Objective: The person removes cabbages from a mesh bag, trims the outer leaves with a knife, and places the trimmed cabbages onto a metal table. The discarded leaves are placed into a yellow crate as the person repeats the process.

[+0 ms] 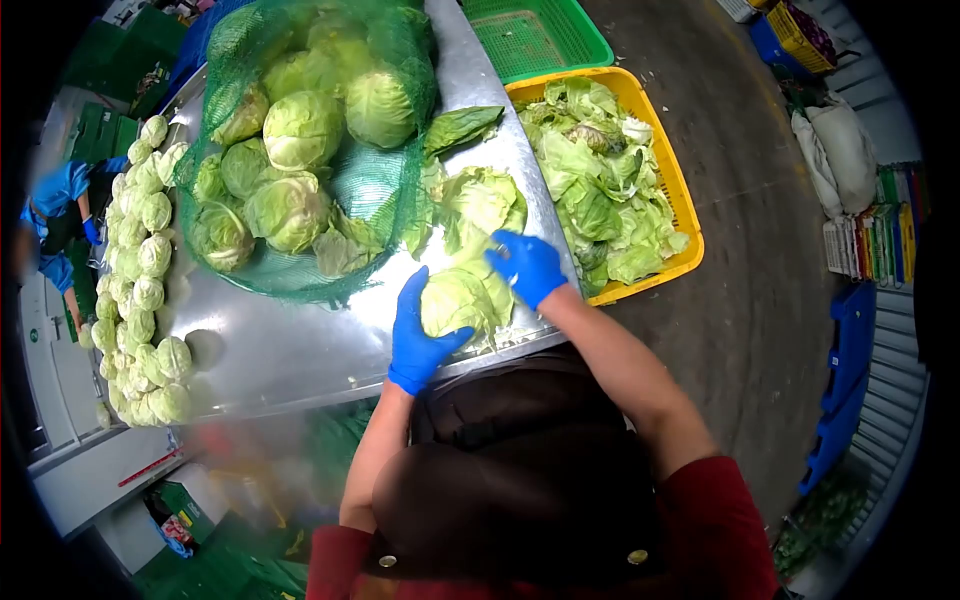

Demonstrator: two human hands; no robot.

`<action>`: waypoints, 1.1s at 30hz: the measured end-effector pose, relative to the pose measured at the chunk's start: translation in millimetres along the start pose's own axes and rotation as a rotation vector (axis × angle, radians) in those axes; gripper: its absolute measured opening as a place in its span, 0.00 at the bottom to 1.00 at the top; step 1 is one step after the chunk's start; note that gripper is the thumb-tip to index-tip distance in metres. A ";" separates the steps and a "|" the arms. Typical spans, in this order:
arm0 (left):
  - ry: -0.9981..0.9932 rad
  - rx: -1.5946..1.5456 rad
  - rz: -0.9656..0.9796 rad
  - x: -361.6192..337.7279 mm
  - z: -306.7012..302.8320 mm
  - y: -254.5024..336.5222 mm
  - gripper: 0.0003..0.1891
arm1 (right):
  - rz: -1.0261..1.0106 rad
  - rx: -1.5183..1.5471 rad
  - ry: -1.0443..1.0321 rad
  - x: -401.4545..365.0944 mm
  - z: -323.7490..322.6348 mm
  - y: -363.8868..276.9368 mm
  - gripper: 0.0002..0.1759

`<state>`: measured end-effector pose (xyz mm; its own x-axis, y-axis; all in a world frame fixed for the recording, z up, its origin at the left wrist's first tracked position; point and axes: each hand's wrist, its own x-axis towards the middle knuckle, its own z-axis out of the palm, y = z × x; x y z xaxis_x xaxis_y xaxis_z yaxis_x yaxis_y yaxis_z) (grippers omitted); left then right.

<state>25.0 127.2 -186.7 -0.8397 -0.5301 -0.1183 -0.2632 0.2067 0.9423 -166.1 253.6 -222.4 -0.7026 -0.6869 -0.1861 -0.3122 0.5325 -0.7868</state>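
A pale green cabbage head [455, 303] rests on the metal table near its front edge. My left hand [420, 340], in a blue glove, grips its left side with thumb and fingers spread around it. Just above and right of the cabbage is my right hand [528, 268], also gloved in blue. Its fingers are curled, and what they hold, if anything, is too small to make out. Loose cabbage leaves [485, 205] lie on the table beyond both hands.
A green mesh sack [375, 215] holding several cabbages lies open on the metal table [260, 345]. Cabbage heads [150, 255] line the left edge, where a co-worker [65, 195] stands. At right are a yellow crate [690, 215] of leaves and a green crate [597, 45].
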 end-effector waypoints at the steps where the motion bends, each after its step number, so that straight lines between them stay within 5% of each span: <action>1: 0.013 -0.062 -0.010 -1.8 -4.2 -5.7 0.52 | 0.107 0.102 0.001 8.6 -5.0 15.0 0.24; 5: 0.118 -0.411 -0.082 2.5 -16.2 -12.3 0.45 | 0.143 -0.226 0.092 33.7 -54.6 22.5 0.33; 6: 0.155 -0.496 -0.131 3.4 -14.6 -9.3 0.43 | 0.076 -0.243 0.122 26.6 -66.3 -0.1 0.43; 9: 0.262 -0.662 -0.249 8.7 -7.1 3.3 0.37 | -0.300 -0.017 0.081 -14.3 -76.0 -72.0 0.49; 13: 0.232 -0.811 -0.294 13.4 -7.1 -4.1 0.33 | -0.475 -0.070 -0.075 -23.6 -21.1 -58.0 0.29; 15: 0.173 -0.892 -0.277 12.9 -11.5 -2.4 0.32 | -0.247 0.267 0.002 -2.7 -30.3 -56.1 0.12; 16: 0.136 -0.796 -0.260 11.0 -13.1 -11.6 0.35 | -0.061 0.513 0.046 8.4 -38.5 -60.9 0.09; 19: 0.076 -1.281 -0.433 4.8 -18.3 -11.3 0.35 | -0.018 0.701 0.216 47.4 -47.6 -12.9 0.05; 22: 0.115 -1.416 -0.395 5.0 -14.3 -18.9 0.32 | -0.007 0.538 0.327 66.1 -63.8 22.7 0.14; 25: 0.131 -0.390 -0.119 7.6 -0.3 22.7 0.30 | -0.116 0.351 0.123 14.3 -74.5 -61.6 0.27; 27: -0.009 -0.429 -0.151 12.3 -1.2 22.5 0.36 | -0.498 0.410 0.061 -14.8 -44.6 -81.3 0.32; 28: -0.060 -0.473 -0.171 14.4 -1.1 22.8 0.38 | -0.460 0.410 -0.047 -22.4 -40.3 -86.3 0.30; 30: -0.090 -0.659 -0.224 12.3 -2.8 26.8 0.39 | -0.407 0.357 -0.167 -20.0 -28.7 -66.9 0.24; 31: -0.075 -0.946 -0.323 11.6 -3.4 25.2 0.38 | -0.158 0.741 -0.282 -6.2 -11.6 -29.7 0.20; 33: 0.049 -1.548 -0.535 10.1 -4.6 21.8 0.37 | -0.104 0.396 -0.171 10.8 -34.4 -11.9 0.21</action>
<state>13.0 122.5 -165.8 -0.7920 -0.2967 -0.5336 0.2222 -0.9541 0.2007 -191.9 256.8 -194.8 -0.5539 -0.8165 -0.1628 -0.0831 0.2487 -0.9650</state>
